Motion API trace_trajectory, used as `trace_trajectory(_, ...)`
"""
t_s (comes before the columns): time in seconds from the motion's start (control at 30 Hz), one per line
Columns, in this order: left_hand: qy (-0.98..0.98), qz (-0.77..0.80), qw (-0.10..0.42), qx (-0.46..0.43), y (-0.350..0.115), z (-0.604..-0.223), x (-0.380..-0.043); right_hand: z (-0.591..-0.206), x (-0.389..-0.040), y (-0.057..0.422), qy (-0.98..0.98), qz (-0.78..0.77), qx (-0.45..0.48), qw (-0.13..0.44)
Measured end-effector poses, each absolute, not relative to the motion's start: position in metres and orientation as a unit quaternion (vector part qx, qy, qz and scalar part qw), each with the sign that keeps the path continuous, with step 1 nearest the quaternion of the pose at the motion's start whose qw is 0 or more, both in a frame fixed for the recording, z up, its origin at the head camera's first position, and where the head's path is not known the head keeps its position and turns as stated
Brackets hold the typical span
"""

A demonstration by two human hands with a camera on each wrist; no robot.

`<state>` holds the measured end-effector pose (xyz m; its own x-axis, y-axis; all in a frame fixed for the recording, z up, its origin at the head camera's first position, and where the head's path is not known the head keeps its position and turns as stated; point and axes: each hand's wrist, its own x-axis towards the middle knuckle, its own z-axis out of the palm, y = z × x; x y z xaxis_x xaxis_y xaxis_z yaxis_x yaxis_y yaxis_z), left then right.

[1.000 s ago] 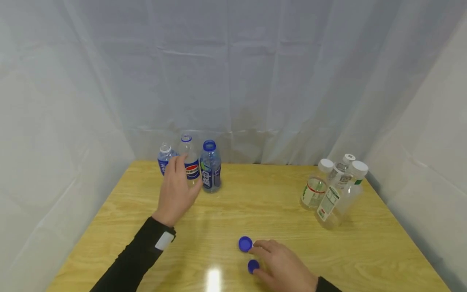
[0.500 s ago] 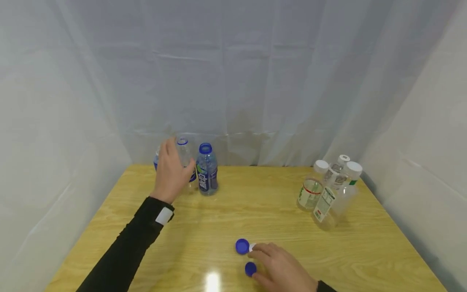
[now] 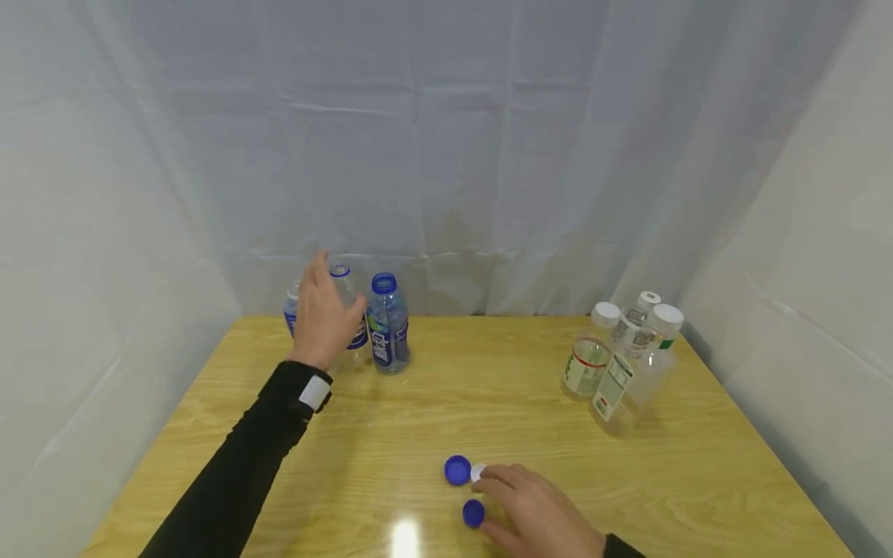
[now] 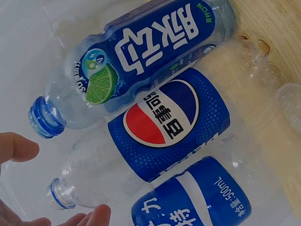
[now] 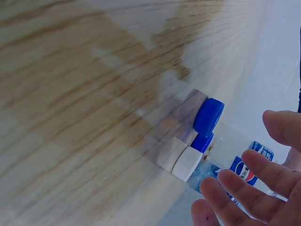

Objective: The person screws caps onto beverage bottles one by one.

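Observation:
My left hand (image 3: 324, 322) reaches over the back left bottles, fingers spread and thumb apart. In the left wrist view its thumb (image 4: 19, 147) and fingertips lie either side of the uncapped neck of a Pepsi bottle (image 4: 169, 113); contact cannot be told. Beside that bottle stand an uncapped blue bottle (image 3: 387, 333) with a lime on its label and a smaller blue-labelled bottle (image 4: 193, 197), partly hidden by the hand. Low in front, my right hand (image 3: 540, 508) hovers or rests with loose fingers next to a large blue cap (image 3: 457, 470), a smaller blue cap (image 3: 474, 513) and a white cap (image 5: 187, 162).
At the right of the wooden table (image 3: 377, 442) stand a white-capped jar-like bottle (image 3: 586, 364), a tilted-looking clear bottle (image 3: 631, 387) with a white cap, and another white-capped bottle (image 3: 635, 318) behind. White sheeting (image 3: 446, 155) walls the back and sides.
My left hand has moved farther up and left over the Pepsi bottle. More of the white cap shows beside my right hand, which stays near the caps. The head view has shifted slightly.

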<state>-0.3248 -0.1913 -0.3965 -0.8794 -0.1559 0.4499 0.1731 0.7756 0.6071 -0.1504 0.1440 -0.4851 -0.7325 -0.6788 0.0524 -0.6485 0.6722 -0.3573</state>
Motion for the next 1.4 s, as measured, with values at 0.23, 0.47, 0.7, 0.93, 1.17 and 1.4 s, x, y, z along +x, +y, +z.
trace_trajectory(0.23, -0.914, -0.341, 0.221, 0.014, -0.195, -0.401, -0.332, -0.485, -0.152, 0.143, 0.912, -0.189, -0.36, 0.049)
trace_trajectory(0.47, -0.919, -0.335, 0.208, 0.026, -0.196, -0.405, -0.336, -0.485, -0.153, 0.143, 0.91, -0.195, -0.363, 0.047)
trace_trajectory(0.7, -0.923, -0.321, 0.21, 0.022, -0.198, -0.408, -0.336, -0.486, -0.152, 0.142, 0.908, -0.196, -0.367, 0.042)
trace_trajectory(0.93, -0.929, -0.292, 0.225, 0.014, -0.196, -0.408, -0.332, -0.488, -0.151, 0.141, 0.907, -0.196, -0.369, 0.048)
trace_trajectory(1.17, -0.928, -0.291, 0.232, 0.024, -0.193, -0.404, -0.324, -0.489, -0.15, 0.139, 0.905, -0.193, -0.379, 0.032)
trace_trajectory(1.4, -0.921, -0.296, 0.253, 0.022, -0.192, -0.396, -0.31, -0.489, -0.149, 0.138, 0.899, -0.203, -0.387, 0.028)
